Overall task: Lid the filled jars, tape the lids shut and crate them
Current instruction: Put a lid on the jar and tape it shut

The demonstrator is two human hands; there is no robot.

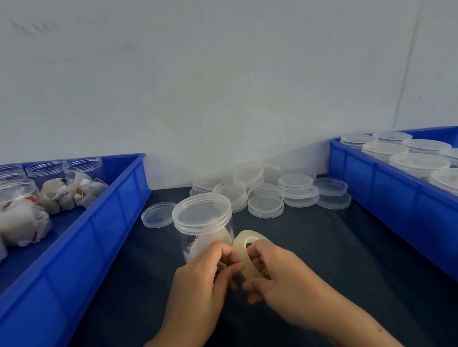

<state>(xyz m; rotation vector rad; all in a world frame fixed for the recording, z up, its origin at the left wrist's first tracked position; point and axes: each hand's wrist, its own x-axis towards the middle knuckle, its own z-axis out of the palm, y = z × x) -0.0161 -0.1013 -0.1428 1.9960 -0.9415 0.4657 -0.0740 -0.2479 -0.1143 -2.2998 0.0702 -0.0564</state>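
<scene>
Right hand (279,274) fingers curled through the clear tape roll (248,252); left hand (203,282) fingers pinched at its edge, likely picking the tape end. The lidded jar (203,224) stands just beyond the left fingers, on the tabletop (346,260). Risks: the clear end tears or re-sticks; a hard pull knocks the light jar over, since nothing steadies it.

Both hands' fingers (225,255) curled, pinching

Two blue crates (127,196) — one tape roll (245,252), perhaps fifteen loose lids (265,202).
</scene>
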